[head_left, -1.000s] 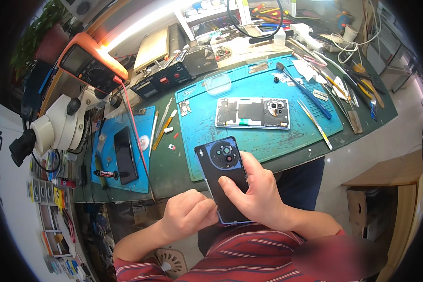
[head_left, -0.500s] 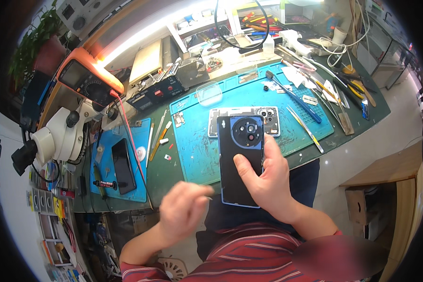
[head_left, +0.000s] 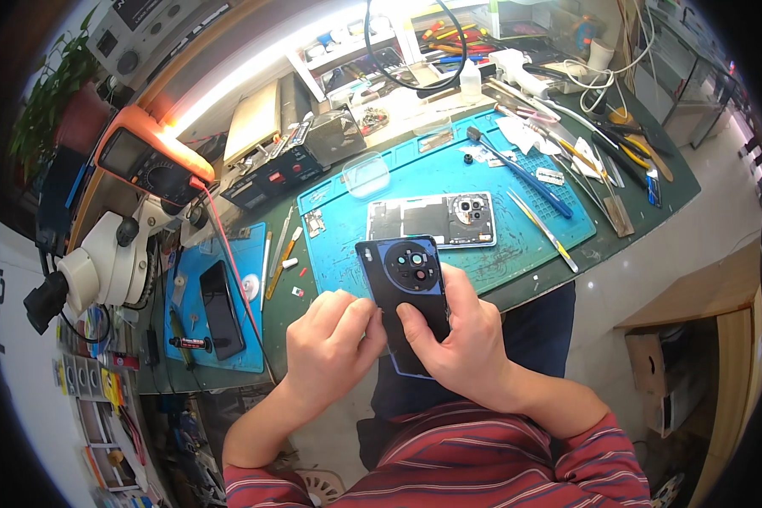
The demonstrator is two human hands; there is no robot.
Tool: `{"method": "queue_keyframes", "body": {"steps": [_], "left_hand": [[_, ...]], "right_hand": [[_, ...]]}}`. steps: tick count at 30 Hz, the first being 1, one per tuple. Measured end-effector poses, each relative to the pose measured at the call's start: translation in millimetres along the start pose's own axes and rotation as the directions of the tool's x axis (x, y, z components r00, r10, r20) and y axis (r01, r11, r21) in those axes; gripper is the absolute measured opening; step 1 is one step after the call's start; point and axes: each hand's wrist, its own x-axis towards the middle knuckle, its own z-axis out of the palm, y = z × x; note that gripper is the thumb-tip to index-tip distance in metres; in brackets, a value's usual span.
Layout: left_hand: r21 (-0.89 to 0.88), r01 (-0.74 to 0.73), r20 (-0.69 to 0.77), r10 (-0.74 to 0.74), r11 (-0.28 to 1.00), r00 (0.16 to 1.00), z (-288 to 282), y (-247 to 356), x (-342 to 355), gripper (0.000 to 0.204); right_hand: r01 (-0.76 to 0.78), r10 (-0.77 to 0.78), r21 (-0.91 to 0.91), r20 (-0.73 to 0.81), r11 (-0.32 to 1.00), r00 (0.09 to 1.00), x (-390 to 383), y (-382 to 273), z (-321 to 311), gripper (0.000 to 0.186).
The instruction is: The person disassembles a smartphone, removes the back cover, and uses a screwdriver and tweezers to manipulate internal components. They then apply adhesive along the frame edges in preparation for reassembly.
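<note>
A phone back cover [head_left: 384, 292], black with blue edges and a round camera ring near its top, is tilted in front of me over my lap. My right hand [head_left: 474, 339] grips it from the right, thumb across the dark face. On its other side my left hand [head_left: 332, 337] is closed in a pinch against the left edge; whatever is between those fingertips is too small to make out. Beyond the cover, an opened phone [head_left: 432, 220] with a pale frame and its inner parts showing lies on the blue work mat [head_left: 334, 258].
Tweezers [head_left: 543, 230], a blue-handled brush [head_left: 525, 178] and a clear plastic box [head_left: 366, 175] lie on the mat. Leftward are a dark phone [head_left: 222, 313] on a smaller mat, an orange multimeter [head_left: 150, 161] with a red lead, and a white microscope [head_left: 102, 258]. Hand tools crowd the right.
The cover has come lower and slightly left in my right hand. My left hand has moved up and right, from beside the cover to its left edge.
</note>
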Motion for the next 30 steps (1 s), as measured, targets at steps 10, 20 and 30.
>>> {"method": "queue_keyframes", "body": {"steps": [10,20,30], "left_hand": [[-0.021,-0.075,0.033,0.076,0.997,0.997,2.7,5.1,-13.1,0.026],[-0.139,-0.045,0.125,0.062,0.989,0.99,-6.1,26.4,-34.1,0.022],[-0.231,-0.012,0.18,0.055,0.973,0.982,-8.8,46.3,-52.6,0.022]], "right_hand": [[-0.094,0.096,0.088,-0.027,0.992,0.995,-2.3,4.2,5.3,0.045],[-0.149,0.155,0.146,-0.025,0.978,0.988,5.0,5.7,4.3,0.043],[-0.153,0.173,0.198,-0.09,0.968,0.981,12.8,14.9,2.0,0.042]]}}
